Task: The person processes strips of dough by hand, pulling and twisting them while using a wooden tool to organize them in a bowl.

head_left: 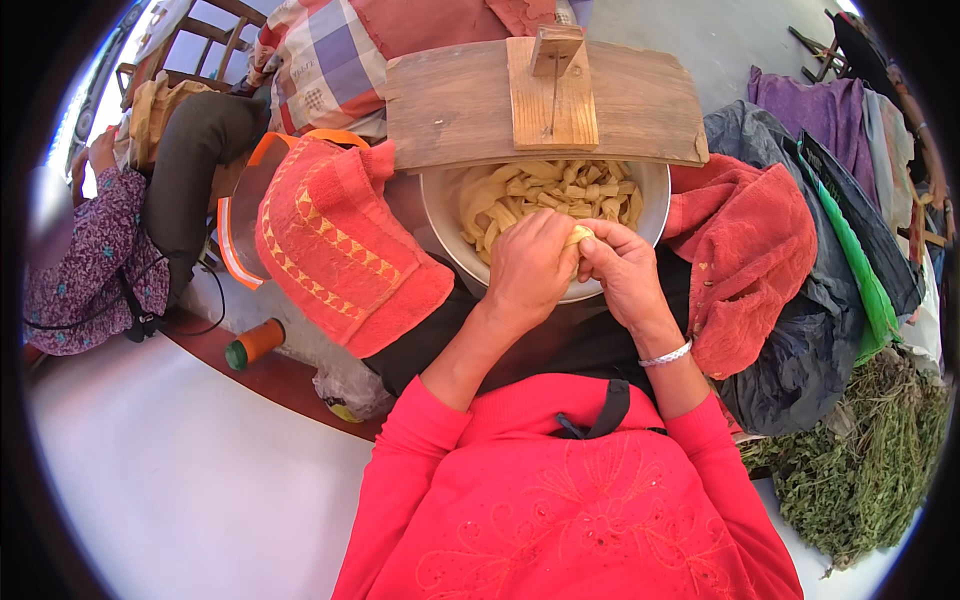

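Observation:
My left hand (pixel 530 262) and my right hand (pixel 622 270) meet over the near side of a white metal basin (pixel 434 222). Both are closed, with fingertips pinching a pale yellow strip (pixel 577 236) between them; most of the strip is hidden by the fingers. Inside the basin lie many similar pale yellow strips (pixel 575 185), some of which look knotted or folded. A wooden board (pixel 450 105) with a lighter upright block (pixel 556 50) fixed on it covers the basin's far side.
Red towels (pixel 345 250) (pixel 745 260) flank the basin. To the right are dark plastic bags (pixel 790 350) and a heap of dried green plants (pixel 860 460). On the left stand an orange cylinder with a green end (pixel 255 344) and another person's patterned sleeve (pixel 95 255).

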Motion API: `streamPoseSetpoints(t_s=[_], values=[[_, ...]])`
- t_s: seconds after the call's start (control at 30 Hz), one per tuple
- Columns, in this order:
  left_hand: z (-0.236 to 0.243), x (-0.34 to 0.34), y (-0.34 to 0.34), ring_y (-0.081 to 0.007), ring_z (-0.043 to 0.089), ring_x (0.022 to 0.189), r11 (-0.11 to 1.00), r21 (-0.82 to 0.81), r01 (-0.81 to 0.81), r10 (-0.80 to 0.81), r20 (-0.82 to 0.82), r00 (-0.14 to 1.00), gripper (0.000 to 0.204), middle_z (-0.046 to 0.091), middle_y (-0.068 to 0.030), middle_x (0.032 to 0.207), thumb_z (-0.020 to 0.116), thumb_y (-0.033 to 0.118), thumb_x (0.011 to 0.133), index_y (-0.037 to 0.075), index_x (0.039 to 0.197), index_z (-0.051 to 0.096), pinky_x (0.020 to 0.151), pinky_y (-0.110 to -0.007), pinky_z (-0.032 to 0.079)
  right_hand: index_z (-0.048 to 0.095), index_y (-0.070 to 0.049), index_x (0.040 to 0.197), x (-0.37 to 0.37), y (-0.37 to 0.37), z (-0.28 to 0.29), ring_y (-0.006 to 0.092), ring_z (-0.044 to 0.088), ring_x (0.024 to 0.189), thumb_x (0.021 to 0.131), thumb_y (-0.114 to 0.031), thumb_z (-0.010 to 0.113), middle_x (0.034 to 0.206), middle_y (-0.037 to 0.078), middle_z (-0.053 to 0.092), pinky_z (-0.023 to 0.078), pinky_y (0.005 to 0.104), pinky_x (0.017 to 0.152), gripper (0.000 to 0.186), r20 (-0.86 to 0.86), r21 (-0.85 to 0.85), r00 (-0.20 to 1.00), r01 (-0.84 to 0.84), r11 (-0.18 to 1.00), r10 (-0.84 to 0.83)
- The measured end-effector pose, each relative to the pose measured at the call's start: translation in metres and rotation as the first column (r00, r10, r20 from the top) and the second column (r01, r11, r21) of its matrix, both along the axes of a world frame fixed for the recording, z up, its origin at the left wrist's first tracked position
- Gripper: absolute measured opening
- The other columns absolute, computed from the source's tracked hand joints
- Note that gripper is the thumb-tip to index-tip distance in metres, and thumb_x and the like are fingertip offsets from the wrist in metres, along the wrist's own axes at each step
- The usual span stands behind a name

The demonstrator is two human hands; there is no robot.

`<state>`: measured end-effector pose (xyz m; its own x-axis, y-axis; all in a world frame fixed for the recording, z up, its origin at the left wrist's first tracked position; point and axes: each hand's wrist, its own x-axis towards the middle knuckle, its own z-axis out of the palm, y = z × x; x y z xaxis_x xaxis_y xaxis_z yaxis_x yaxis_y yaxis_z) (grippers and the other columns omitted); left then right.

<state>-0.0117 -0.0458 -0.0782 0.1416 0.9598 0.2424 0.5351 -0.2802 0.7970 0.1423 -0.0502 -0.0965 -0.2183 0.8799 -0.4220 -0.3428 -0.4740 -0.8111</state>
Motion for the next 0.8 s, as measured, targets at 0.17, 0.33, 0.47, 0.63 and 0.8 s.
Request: streamPoseSetpoints(t_s=[0.17, 0.33, 0.47, 0.63, 0.8], values=[[0.001, -0.005, 0.001, -0.0216, 0.056, 0.071, 0.913, -0.408, 0.012, 0.112, 0.278, 0.954, 0.011, 0.056, -0.0099, 0.076, 0.061, 0.005, 0.083, 0.002, 0.093, 0.058, 0.065, -0.033, 0.045, 0.065, 0.002, 0.109, 0.0, 0.007, 0.009, 0.0044, 0.055, 0.068, 0.09, -0.009, 0.064, 0.087, 0.001, 0.066, 0.047, 0.0197, 0.061, 0.022, 0.022, -0.038, 0.996, -0.088, 0.995, 0.089], [0.019, -0.007, 0.009, -0.0136, 0.052, 0.071, 0.841, -0.535, 0.086, 0.113, 0.329, 0.937, 0.019, 0.056, -0.007, 0.081, 0.056, 0.003, 0.086, 0.002, 0.105, 0.054, 0.067, -0.028, 0.045, 0.065, 0.001, 0.103, -0.002, 0.011, 0.021, 0.0038, 0.054, 0.073, 0.09, -0.006, 0.062, 0.09, 0.0, 0.065, 0.046, 0.0192, 0.065, 0.015, 0.355, 0.104, 0.927, -0.165, 0.981, 0.118], [0.019, -0.006, 0.014, -0.0142, 0.053, 0.073, 0.956, -0.292, -0.012, 0.035, 0.071, 0.997, 0.025, 0.057, -0.0074, 0.084, 0.058, 0.002, 0.086, 0.001, 0.11, 0.052, 0.068, -0.029, 0.046, 0.065, -0.001, 0.101, -0.008, 0.011, 0.028, 0.0038, 0.054, 0.076, 0.09, -0.005, 0.061, 0.095, -0.001, 0.063, 0.045, 0.0206, 0.065, 0.012, 0.188, 0.137, 0.982, -0.039, 0.99, 0.013], [0.017, -0.012, 0.026, -0.0207, 0.057, 0.075, 0.934, -0.354, 0.045, 0.042, 0.236, 0.971, 0.026, 0.057, -0.0104, 0.083, 0.06, 0.0, 0.083, 0.002, 0.107, 0.052, 0.069, -0.033, 0.047, 0.065, -0.004, 0.101, -0.013, 0.015, 0.041, 0.006, 0.055, 0.074, 0.091, -0.01, 0.063, 0.091, -0.002, 0.061, 0.045, 0.023, 0.064, 0.012, -0.309, -0.138, 0.951, -0.037, 0.99, -0.007], [0.041, -0.011, 0.039, -0.0334, 0.057, 0.074, 0.994, -0.016, -0.105, 0.103, -0.103, 0.989, 0.019, 0.055, -0.0142, 0.08, 0.063, -0.001, 0.076, 0.002, 0.093, 0.055, 0.066, -0.039, 0.046, 0.064, -0.006, 0.106, -0.008, 0.026, 0.046, 0.0067, 0.054, 0.07, 0.093, -0.014, 0.062, 0.086, -0.002, 0.061, 0.045, 0.0218, 0.062, 0.016, -0.319, -0.13, 0.948, -0.047, 0.99, 0.003]])
